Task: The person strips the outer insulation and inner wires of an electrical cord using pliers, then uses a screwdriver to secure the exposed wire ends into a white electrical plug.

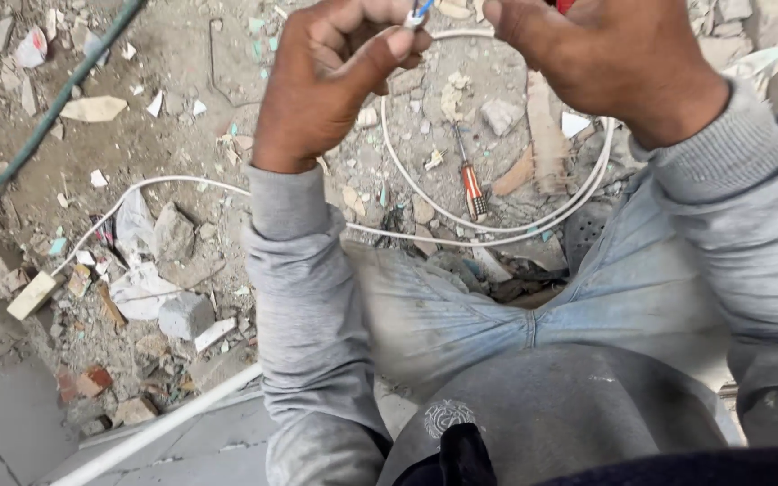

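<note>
Below me is a dusty floor (164, 72) strewn with rubble, broken tile chips and scraps of paper, seen from above past my knees.

My left hand (330, 85), at the upper middle of the frame, is closed in a fist, thumb pressed across the fingers, pinching the end of a white cable (497, 236) whose blue and white inner wires (418, 13) poke out just above my thumb at the top edge. My right hand (610, 58), at the upper right, is turned with its back to me and its fingers curled down and away; it sits just beside the wire ends, but I cannot tell whether it grips them.

From my hands the white cable drops in a loop across the middle of the frame, curving over the floor and running off toward the left, where it ends near a small pale block (31, 295) at the left edge.

Inside the loop, on the floor, lies a screwdriver (470, 184) with a red and orange handle.

My grey sleeves and dusty jeans (461, 315) fill the lower right. A dark green cable (47, 117) slants across the upper left corner, and a white pipe (155, 427) lies diagonally at the lower left beside grey paving.
</note>
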